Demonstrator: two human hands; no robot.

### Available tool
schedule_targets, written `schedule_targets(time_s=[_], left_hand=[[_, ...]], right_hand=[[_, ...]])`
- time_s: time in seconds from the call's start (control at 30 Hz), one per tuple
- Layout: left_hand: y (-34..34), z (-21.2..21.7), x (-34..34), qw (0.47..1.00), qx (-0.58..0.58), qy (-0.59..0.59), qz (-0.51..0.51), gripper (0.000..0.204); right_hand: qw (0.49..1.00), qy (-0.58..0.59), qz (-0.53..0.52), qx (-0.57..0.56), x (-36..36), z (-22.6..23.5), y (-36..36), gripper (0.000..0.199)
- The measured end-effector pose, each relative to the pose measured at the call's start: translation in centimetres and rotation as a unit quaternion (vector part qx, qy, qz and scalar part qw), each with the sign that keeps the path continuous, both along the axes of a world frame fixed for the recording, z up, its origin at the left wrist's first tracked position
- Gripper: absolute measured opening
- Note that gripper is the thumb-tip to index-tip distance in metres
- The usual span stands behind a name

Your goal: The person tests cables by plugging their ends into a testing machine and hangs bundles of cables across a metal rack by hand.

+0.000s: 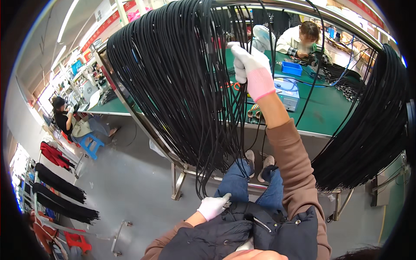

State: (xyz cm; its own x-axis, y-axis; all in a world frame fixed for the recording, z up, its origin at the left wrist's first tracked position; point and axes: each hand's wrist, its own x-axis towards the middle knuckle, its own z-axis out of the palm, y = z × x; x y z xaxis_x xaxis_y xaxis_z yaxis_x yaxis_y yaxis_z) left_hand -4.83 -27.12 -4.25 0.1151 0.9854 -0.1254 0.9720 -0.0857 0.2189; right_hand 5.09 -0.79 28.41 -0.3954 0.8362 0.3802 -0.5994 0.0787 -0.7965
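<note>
Long black cables [162,73] hang in a thick curtain over a metal rack in front of me. My right hand [251,63], in a white glove with a pink cuff, is raised among the thinner strands at the curtain's right side. Its fingers are curled in around black cable; exactly how many strands they hold is hidden. Low down by my lap, my left hand [213,207], gloved too, is closed at the bottom of several cables that droop toward it. Small greyish ends show at its fingertips.
A second cable bundle [368,125] hangs at the right. Behind the rack, a green table [318,112] bears a blue tray [291,68], a grey-blue box device [286,93] and a fan [263,37]. One person works across it; another sits left by a blue stool [92,145].
</note>
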Motion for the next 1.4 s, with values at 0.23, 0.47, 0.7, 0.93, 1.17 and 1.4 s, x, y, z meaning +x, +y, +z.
schedule_targets(time_s=[0.23,0.47,0.7,0.93,1.17,1.4], left_hand=[[-0.2,2.2,0.4,0.999,-0.024,-0.028,0.011,0.056],[-0.8,2.5,-0.2,0.994,0.007,-0.103,0.022,0.089],[-1.2,3.1,-1.1,0.954,0.008,-0.301,-0.014,0.067],[-0.5,4.5,-0.3,0.944,-0.053,-0.324,-0.037,0.057],[2.3,21.7,-1.8,0.921,0.226,-0.212,-0.237,0.056],[13.8,44.7,-2.6,0.731,0.675,-0.093,0.042,0.024]], right_hand=[[0.989,-0.136,0.028,0.047,-0.9,0.8,0.3,0.016],[0.995,-0.073,-0.022,0.057,-1.8,0.7,0.5,0.021],[0.998,-0.052,-0.006,0.036,-2.4,3.2,-0.3,0.023],[0.995,-0.096,-0.035,0.003,-1.9,4.3,-0.7,0.025],[0.996,-0.084,0.010,0.024,-1.5,4.2,0.6,0.026],[0.997,-0.077,0.019,-0.010,-1.9,3.9,1.1,0.026]])
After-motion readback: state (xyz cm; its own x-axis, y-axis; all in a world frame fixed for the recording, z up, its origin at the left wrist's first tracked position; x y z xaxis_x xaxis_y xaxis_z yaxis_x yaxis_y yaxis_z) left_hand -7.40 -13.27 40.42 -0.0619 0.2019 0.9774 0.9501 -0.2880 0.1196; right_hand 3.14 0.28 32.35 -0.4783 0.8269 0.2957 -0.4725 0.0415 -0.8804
